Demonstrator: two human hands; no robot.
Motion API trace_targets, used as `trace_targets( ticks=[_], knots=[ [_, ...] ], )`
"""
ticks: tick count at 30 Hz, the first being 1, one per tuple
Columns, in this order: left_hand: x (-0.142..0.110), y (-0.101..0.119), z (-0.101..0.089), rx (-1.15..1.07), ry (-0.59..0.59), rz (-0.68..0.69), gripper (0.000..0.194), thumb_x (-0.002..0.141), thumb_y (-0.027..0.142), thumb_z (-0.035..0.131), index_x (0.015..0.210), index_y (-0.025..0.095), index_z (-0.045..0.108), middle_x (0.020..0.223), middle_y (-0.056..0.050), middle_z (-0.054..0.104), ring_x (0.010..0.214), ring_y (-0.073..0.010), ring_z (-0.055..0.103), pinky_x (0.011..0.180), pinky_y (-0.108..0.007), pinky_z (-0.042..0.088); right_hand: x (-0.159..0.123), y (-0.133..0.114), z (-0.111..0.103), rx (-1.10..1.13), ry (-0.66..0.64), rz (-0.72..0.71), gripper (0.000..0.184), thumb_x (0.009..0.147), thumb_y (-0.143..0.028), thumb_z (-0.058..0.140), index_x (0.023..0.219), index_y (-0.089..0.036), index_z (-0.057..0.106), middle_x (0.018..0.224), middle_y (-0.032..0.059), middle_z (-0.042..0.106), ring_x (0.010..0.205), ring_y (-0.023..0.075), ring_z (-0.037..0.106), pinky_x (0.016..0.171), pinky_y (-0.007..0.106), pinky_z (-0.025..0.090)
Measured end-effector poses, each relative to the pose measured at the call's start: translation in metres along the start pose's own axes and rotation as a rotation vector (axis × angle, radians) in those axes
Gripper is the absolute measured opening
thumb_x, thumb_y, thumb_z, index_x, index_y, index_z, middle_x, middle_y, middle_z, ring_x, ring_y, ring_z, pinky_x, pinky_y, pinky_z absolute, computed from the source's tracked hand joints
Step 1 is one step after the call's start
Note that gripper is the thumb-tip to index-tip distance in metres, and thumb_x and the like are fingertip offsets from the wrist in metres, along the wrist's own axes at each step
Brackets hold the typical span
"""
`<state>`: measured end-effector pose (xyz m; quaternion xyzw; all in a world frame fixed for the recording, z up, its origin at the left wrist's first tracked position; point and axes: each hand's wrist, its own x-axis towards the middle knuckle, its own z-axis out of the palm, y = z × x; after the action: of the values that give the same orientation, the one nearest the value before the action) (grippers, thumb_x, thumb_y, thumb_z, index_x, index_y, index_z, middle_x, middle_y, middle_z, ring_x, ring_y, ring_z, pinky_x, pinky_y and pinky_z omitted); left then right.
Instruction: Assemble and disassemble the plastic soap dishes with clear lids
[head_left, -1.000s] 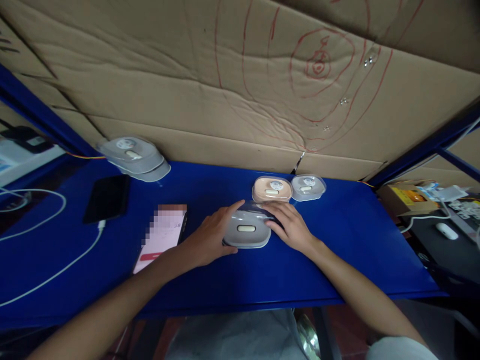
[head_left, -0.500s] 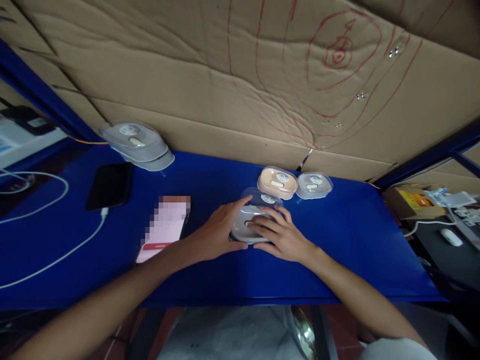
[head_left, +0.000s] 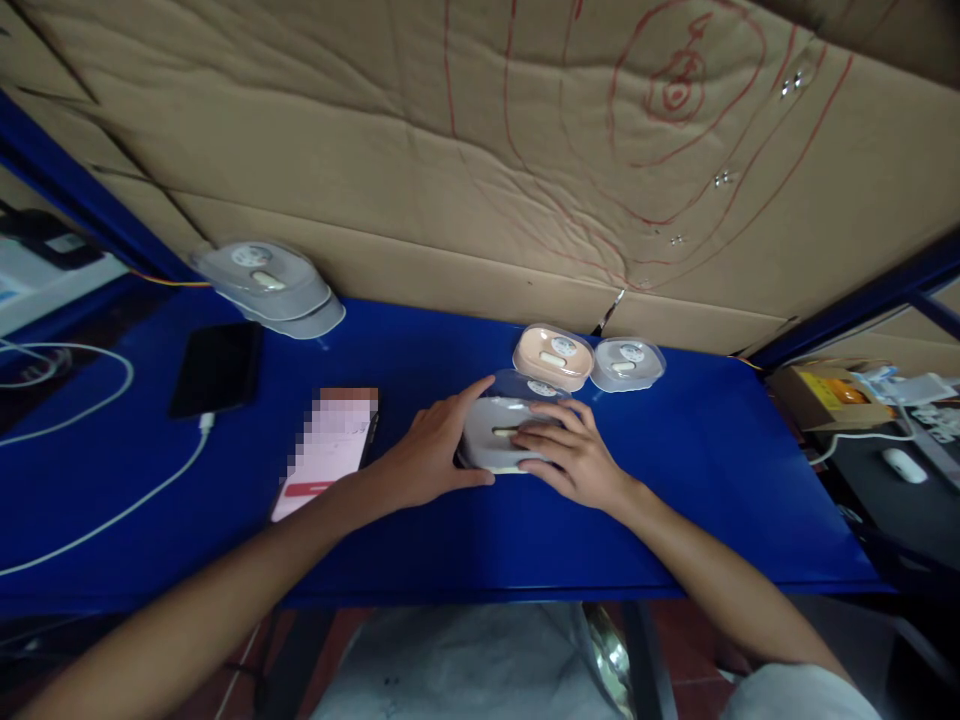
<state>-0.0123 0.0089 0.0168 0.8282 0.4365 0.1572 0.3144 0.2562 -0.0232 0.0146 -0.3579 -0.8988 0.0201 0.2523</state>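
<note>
A grey oval case (head_left: 496, 437) lies on the blue table (head_left: 675, 500) in front of me, with its clear lid (head_left: 525, 384) raised behind it. My left hand (head_left: 431, 455) grips the case's left side, thumb along the near edge. My right hand (head_left: 570, 455) rests on top of the case, fingers laid over its right half. Just behind stand a peach case (head_left: 553, 356) and a small clear case (head_left: 627, 362), side by side.
A stack of grey cases (head_left: 266, 286) sits at the back left against the cardboard wall (head_left: 450, 180). A black phone (head_left: 217, 367) on a white cable (head_left: 112, 515) and a lit phone (head_left: 326, 452) lie left of my hands. Boxes and a white mouse (head_left: 904, 465) sit on the right bench.
My right hand slid from the case's right edge onto its top. The lid behind it now stands raised. The camera shifted slightly.
</note>
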Motion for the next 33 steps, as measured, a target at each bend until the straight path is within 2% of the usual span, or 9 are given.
trace_targets(
  ticks=[5, 10, 16, 19, 21, 24, 28, 30, 33],
  knots=[
    [0.002, 0.0, -0.001, 0.0, 0.004, -0.002, 0.11, 0.081, 0.032, 0.083, 0.167, 0.031, 0.016, 0.157, -0.018, 0.051, 0.139, -0.0414, 0.053, 0.111, -0.06, 0.04, -0.002, 0.008, -0.004, 0.017, 0.118, 0.086, 0.027, 0.107, -0.041, 0.058, 0.12, -0.025, 0.076, 0.112, 0.0044, 0.082, 0.129, 0.0265, 0.065, 0.112, 0.048, 0.039],
    [0.0, 0.006, -0.01, 0.009, -0.047, -0.043, 0.107, 0.084, 0.042, 0.08, 0.168, 0.029, 0.014, 0.152, -0.019, 0.054, 0.139, -0.0428, 0.05, 0.112, -0.062, 0.037, -0.004, 0.012, -0.004, -0.079, 0.126, 0.09, 0.024, 0.105, -0.037, 0.062, 0.122, -0.025, 0.075, 0.113, 0.0035, 0.082, 0.129, 0.0272, 0.065, 0.112, 0.049, 0.04],
    [-0.01, 0.008, -0.016, 0.055, -0.223, -0.004, 0.108, 0.079, 0.045, 0.084, 0.164, 0.026, 0.021, 0.148, -0.018, 0.055, 0.132, -0.0424, 0.055, 0.109, -0.063, 0.039, -0.004, 0.018, -0.001, -0.193, 0.018, 0.115, 0.027, 0.106, -0.036, 0.061, 0.128, -0.025, 0.073, 0.129, 0.0067, 0.077, 0.139, 0.0304, 0.057, 0.117, 0.054, 0.035],
    [-0.018, 0.01, -0.018, 0.083, -0.301, 0.055, 0.093, 0.082, 0.043, 0.081, 0.16, 0.03, 0.032, 0.143, -0.014, 0.057, 0.129, -0.0409, 0.056, 0.109, -0.065, 0.038, -0.005, 0.02, -0.001, -0.129, -0.026, 0.026, 0.034, 0.106, -0.039, 0.059, 0.135, -0.025, 0.068, 0.141, 0.0086, 0.07, 0.144, 0.03, 0.053, 0.119, 0.054, 0.036],
    [-0.021, 0.014, -0.017, 0.098, -0.323, 0.083, 0.077, 0.085, 0.043, 0.08, 0.152, 0.033, 0.044, 0.142, -0.012, 0.057, 0.13, -0.0411, 0.055, 0.11, -0.067, 0.037, -0.006, 0.021, -0.002, -0.078, 0.01, -0.002, 0.036, 0.107, -0.039, 0.056, 0.14, -0.025, 0.064, 0.146, 0.0099, 0.066, 0.144, 0.0284, 0.053, 0.119, 0.053, 0.038],
    [-0.02, 0.02, -0.011, 0.106, -0.258, 0.168, 0.071, 0.086, 0.05, 0.081, 0.148, 0.033, 0.052, 0.153, -0.014, 0.048, 0.138, -0.0431, 0.048, 0.113, -0.065, 0.037, -0.006, 0.023, -0.002, -0.094, 0.105, 0.132, 0.041, 0.107, -0.036, 0.055, 0.147, -0.025, 0.058, 0.15, 0.0124, 0.062, 0.143, 0.0302, 0.054, 0.117, 0.055, 0.04],
    [-0.014, 0.021, 0.004, 0.194, -0.065, 0.289, 0.08, 0.086, 0.056, 0.08, 0.154, 0.026, 0.05, 0.168, -0.021, 0.03, 0.152, -0.046, 0.033, 0.121, -0.067, 0.026, -0.006, 0.035, 0.0, -0.015, 0.104, 0.263, 0.046, 0.109, -0.036, 0.051, 0.154, -0.028, 0.051, 0.151, 0.011, 0.061, 0.142, 0.0305, 0.055, 0.117, 0.058, 0.044],
    [-0.012, 0.019, 0.009, 0.252, -0.052, 0.305, 0.079, 0.086, 0.056, 0.081, 0.152, 0.023, 0.051, 0.168, -0.023, 0.031, 0.155, -0.0464, 0.029, 0.121, -0.071, 0.02, -0.007, 0.042, 0.001, 0.078, 0.093, 0.234, 0.045, 0.109, -0.034, 0.049, 0.154, -0.029, 0.051, 0.151, 0.0093, 0.062, 0.143, 0.0279, 0.054, 0.12, 0.055, 0.044],
    [-0.013, 0.018, 0.01, 0.311, -0.105, 0.336, 0.066, 0.085, 0.053, 0.082, 0.138, 0.02, 0.06, 0.159, -0.023, 0.045, 0.152, -0.0444, 0.034, 0.121, -0.073, 0.018, -0.006, 0.048, 0.002, 0.132, 0.104, 0.206, 0.043, 0.109, -0.033, 0.049, 0.151, -0.029, 0.054, 0.15, 0.0083, 0.063, 0.145, 0.0262, 0.053, 0.122, 0.054, 0.042]
  ],
)
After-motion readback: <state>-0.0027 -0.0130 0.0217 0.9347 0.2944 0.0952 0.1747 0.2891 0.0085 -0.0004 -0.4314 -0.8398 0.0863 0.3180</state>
